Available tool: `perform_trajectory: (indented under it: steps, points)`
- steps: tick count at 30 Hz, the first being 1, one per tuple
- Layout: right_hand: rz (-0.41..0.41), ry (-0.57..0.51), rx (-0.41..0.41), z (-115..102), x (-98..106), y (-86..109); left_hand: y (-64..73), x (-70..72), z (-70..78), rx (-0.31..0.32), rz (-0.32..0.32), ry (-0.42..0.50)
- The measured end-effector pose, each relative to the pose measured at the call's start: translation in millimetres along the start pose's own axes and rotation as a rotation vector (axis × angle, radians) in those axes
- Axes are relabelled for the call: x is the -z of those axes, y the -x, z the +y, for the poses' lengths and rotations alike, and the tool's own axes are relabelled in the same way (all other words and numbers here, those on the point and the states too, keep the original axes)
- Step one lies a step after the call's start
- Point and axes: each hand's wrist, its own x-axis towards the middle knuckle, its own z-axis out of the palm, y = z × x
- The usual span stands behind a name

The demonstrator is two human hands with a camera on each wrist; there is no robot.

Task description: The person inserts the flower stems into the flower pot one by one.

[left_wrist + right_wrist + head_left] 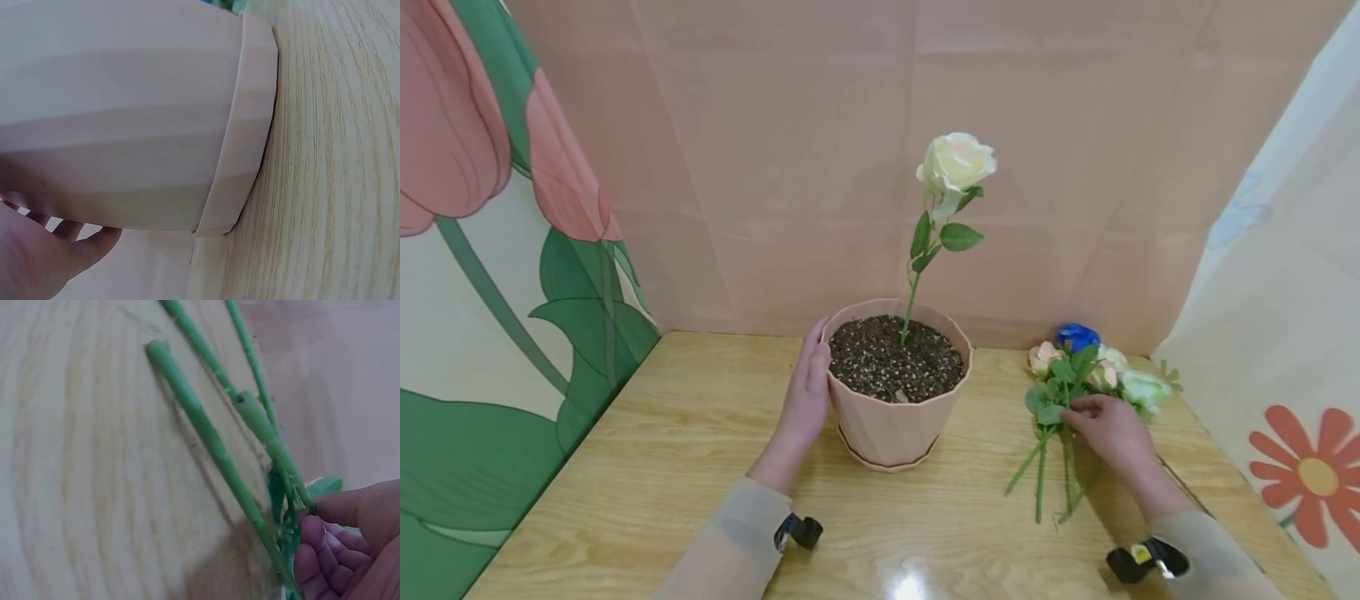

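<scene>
A pink faceted flowerpot (887, 429) full of dark soil (880, 358) stands on its saucer in the head view. One white artificial rose (957, 165) rises upright from the soil, leaning slightly right. My left hand (808, 387) rests against the pot's left side, its fingers extended along the wall below the rim. To the right, my right hand (1108, 429) pinches a green rose stem (269, 434) between thumb and forefinger, within a bunch of artificial roses lying on the table. Which bloom that stem belongs to is hidden among the leaves (1060, 383).
In the bunch are a blue rose (1077, 337), a peach rose (1044, 357) and a pale greenish rose (1144, 388). Pink cloth (775, 167) hangs behind the wooden table (700, 467). Flower-printed panels (1300, 350) stand at both sides.
</scene>
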Motion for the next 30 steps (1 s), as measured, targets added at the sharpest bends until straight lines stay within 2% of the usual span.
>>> perform_trajectory:
  steps: [7, 13, 20, 26, 30]
  points:
    - [-0.018, -0.112, -0.065, -7.6, 6.7, 3.1, 0.1, -0.2, -0.7, 0.007, 0.003, -0.009]
    - [-0.014, -0.204, -0.08, -13.2, 10.4, 6.3, 0.3, -0.3, -0.4, -0.009, 0.001, 0.004]
    - [-0.024, -0.322, -0.103, -17.2, 13.5, 8.2, 1.0, -0.2, 0.3, 0.015, -0.002, -0.006]
    - [0.015, -0.443, -0.082, -24.7, 15.3, 8.5, 0.8, -0.2, -0.1, 0.005, 0.0, -0.007]
    - [0.049, -0.465, -0.042, -33.4, 17.8, 9.7, 0.6, -0.1, 0.1, 0.003, 0.0, -0.003]
